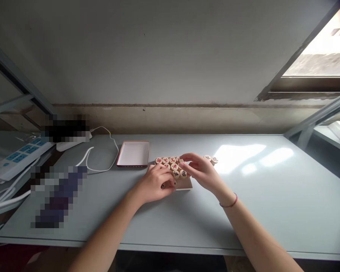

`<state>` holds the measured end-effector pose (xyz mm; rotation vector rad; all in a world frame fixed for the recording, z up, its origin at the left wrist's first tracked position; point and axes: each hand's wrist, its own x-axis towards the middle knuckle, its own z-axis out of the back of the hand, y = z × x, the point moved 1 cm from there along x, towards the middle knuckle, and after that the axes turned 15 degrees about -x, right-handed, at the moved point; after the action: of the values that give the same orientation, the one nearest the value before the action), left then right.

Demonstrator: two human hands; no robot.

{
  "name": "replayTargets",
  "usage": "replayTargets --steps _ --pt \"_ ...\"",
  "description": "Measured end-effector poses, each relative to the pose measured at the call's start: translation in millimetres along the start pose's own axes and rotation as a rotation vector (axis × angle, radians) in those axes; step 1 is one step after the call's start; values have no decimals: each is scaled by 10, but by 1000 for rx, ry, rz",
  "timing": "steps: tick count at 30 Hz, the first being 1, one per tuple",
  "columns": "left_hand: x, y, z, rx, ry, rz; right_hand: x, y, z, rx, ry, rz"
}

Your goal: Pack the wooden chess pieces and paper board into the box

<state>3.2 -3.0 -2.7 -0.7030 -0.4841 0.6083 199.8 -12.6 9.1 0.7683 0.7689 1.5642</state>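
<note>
A shallow box [184,184] on the desk holds rows of round wooden pieces with red and black characters, such as a red-marked piece [174,166]. My left hand [158,182] lies over the box's left front part, fingers curled down on a piece that is mostly hidden. At the box's right back, my right hand [200,170] has thumb and forefinger closed around a piece at the end of the rows. Two black-marked pieces [211,159] stand on the desk just behind my right hand.
An open box lid [134,153] lies left of the box. Farther left are a white cable [102,170], a power strip [22,155] and blurred-out items. A wall [158,119] runs behind the desk [260,204]; metal posts stand at both sides.
</note>
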Motion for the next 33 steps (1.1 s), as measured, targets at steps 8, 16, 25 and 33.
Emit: replayTargets --steps 8,16,25,33 --pt "-32 47 -24 130 -21 -82 -51 60 70 -126 139 57" --pt "-42 31 6 184 4 -52 -120 149 105 -358 299 130" --pt "-36 -6 209 31 6 37 -147 130 -180 -594 216 348" --pt "-37 105 248 -6 -57 54 -149 177 -141 -550 249 420"
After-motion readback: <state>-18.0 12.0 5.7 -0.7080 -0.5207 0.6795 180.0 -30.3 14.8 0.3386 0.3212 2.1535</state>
